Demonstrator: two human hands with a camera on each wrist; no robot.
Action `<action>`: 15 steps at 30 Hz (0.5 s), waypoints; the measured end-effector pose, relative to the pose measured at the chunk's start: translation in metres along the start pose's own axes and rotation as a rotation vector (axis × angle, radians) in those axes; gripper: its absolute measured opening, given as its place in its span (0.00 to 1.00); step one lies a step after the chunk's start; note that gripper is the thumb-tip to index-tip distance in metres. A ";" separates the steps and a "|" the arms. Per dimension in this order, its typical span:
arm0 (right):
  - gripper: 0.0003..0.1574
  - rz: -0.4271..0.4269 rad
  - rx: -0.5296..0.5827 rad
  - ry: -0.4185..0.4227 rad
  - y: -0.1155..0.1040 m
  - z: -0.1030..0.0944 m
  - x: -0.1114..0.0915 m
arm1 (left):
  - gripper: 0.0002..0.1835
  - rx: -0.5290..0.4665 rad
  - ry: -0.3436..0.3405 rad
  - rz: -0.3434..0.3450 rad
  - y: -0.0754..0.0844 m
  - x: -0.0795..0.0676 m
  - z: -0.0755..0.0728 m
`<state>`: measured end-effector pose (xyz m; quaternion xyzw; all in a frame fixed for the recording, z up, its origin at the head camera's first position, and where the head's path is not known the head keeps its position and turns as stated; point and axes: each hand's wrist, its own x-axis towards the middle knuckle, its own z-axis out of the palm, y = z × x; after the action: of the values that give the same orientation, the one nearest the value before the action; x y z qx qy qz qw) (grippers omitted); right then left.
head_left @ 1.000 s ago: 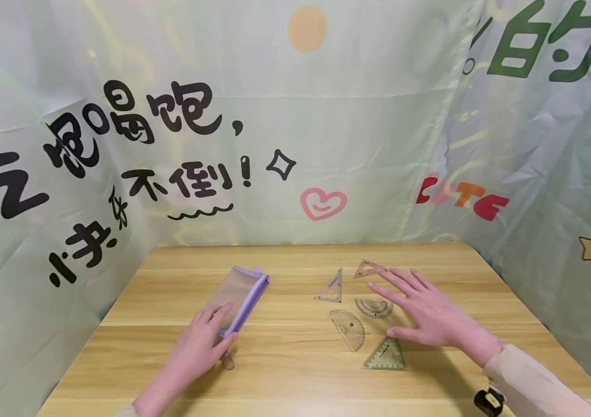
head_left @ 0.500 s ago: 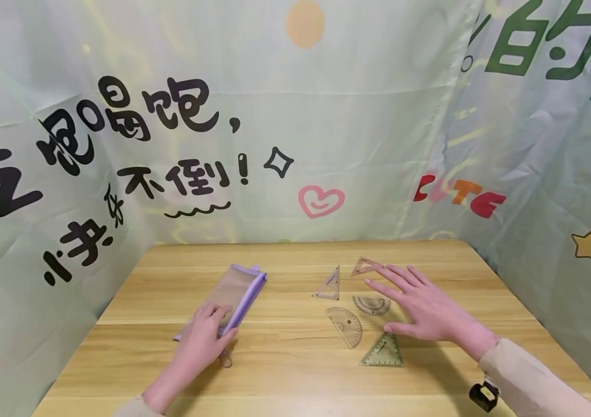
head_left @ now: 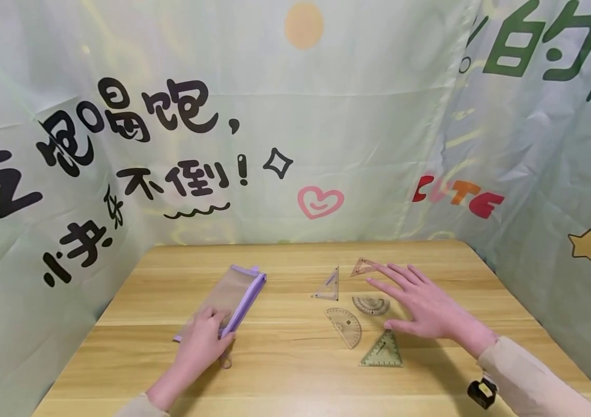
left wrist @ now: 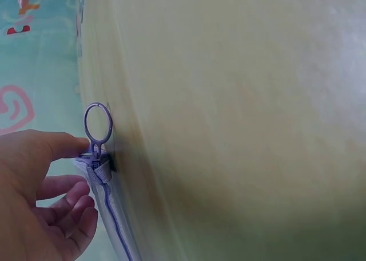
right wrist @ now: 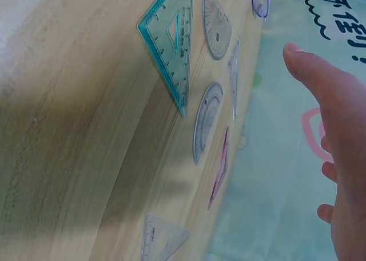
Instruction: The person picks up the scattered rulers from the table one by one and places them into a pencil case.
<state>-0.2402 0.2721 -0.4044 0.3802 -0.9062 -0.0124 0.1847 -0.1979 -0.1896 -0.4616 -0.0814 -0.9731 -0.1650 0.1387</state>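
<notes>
Rests left hand (head_left: 203,336), bent-fingered, on zippered pencil pouch (head_left: 230,289) at left of table (head_left: 285,376), cannot tell whether gripping; holds right hand (head_left: 423,306) wide-fingered over protractors (head_left: 346,326) and set squares (head_left: 376,357). Apparently pre-pick; calls for lowering, then pinching.

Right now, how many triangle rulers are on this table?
4. In the head view, a green triangle in front, a clear triangle at left, a pink triangle at back; the right wrist view alone shows another clear triangle. Others may hide under the pouch.

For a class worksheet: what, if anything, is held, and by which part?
Left hand holds the purple zip pouch by its near zipped corner; right hand holds nothing.
</notes>
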 end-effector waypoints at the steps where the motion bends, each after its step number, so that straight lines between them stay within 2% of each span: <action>1: 0.57 0.006 0.004 -0.004 0.001 0.001 0.000 | 0.25 -0.007 -0.001 -0.004 0.000 0.000 0.000; 11: 0.55 0.048 0.020 -0.015 0.014 0.008 -0.001 | 0.18 -0.104 -0.018 -0.054 0.000 0.000 0.000; 15: 0.55 0.055 0.026 -0.005 0.017 0.008 -0.001 | 0.17 -0.141 -0.017 -0.051 0.001 -0.001 -0.003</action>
<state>-0.2538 0.2841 -0.4090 0.3573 -0.9169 0.0034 0.1777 -0.1963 -0.1902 -0.4590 -0.0676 -0.9619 -0.2359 0.1203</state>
